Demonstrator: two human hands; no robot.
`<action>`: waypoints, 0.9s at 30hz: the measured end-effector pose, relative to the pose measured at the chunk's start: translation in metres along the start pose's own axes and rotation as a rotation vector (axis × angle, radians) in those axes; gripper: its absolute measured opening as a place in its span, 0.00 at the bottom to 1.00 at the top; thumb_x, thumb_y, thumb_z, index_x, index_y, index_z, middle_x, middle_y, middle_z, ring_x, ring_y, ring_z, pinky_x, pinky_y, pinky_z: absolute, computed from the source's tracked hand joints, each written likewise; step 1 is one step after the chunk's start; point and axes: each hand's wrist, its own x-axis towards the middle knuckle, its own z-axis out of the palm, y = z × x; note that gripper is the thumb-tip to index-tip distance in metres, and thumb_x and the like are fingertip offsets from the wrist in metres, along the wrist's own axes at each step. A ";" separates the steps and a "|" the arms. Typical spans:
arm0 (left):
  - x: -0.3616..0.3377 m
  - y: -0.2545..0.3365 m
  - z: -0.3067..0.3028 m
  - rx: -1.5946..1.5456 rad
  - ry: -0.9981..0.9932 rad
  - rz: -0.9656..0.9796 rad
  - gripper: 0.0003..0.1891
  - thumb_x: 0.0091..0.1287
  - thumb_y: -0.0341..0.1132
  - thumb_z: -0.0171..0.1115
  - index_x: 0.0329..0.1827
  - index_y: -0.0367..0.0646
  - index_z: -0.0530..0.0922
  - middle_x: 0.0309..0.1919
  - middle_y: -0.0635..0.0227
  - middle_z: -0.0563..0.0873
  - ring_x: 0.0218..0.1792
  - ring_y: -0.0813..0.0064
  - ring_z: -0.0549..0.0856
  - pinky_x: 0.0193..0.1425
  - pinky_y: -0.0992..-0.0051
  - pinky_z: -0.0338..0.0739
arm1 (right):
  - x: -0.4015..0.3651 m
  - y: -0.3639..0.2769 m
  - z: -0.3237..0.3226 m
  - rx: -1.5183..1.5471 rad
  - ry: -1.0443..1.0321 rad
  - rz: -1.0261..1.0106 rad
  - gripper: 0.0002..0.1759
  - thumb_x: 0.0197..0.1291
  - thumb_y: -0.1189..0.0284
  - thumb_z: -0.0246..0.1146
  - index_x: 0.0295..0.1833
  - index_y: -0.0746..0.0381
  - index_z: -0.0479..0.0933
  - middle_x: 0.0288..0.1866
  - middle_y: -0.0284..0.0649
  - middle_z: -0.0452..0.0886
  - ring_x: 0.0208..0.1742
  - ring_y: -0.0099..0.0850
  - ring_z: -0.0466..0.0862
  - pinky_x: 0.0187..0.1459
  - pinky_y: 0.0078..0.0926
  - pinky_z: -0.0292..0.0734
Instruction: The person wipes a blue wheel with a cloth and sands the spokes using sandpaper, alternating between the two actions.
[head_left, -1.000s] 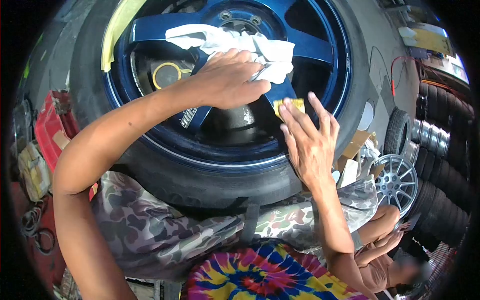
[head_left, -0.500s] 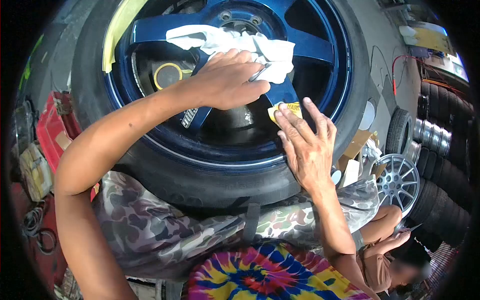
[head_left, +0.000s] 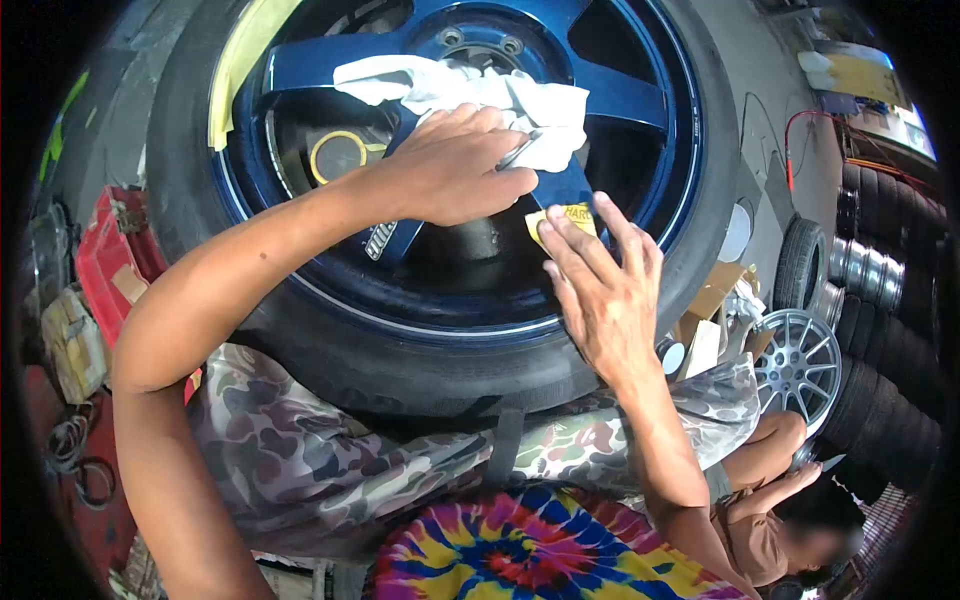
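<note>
A white cloth (head_left: 550, 112) lies over the hub and spokes of a blue wheel (head_left: 625, 92) mounted in a black tyre (head_left: 390, 385). My left hand (head_left: 462, 165) rests on the cloth's lower edge, with its fingers closed on the fabric. Under the fingertips of my right hand (head_left: 608, 290), a yellow spreader with dark lettering (head_left: 576, 214) is pressed on the lower right spoke. Yellow tape (head_left: 243, 65) runs along the rim's upper left, and a roll of yellow tape (head_left: 338, 157) sits between spokes.
A red case (head_left: 108, 250) stands at the left. To the right are a grey wheel (head_left: 797, 367), a loose tyre (head_left: 800, 262), stacked tyres (head_left: 885, 400) and a cardboard box (head_left: 706, 298). Another person (head_left: 758, 530) sits at the lower right, holding something thin.
My right hand has slid slightly left and up along the spoke with the yellow spreader. My left hand and the cloth have barely shifted.
</note>
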 end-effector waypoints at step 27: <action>-0.004 0.011 -0.009 -0.003 -0.105 -0.098 0.30 0.77 0.46 0.56 0.76 0.34 0.77 0.58 0.53 0.81 0.63 0.55 0.79 0.70 0.56 0.70 | -0.010 0.009 -0.004 -0.036 -0.010 0.016 0.23 0.72 0.69 0.71 0.71 0.49 0.87 0.76 0.29 0.85 0.85 0.45 0.70 0.80 0.55 0.62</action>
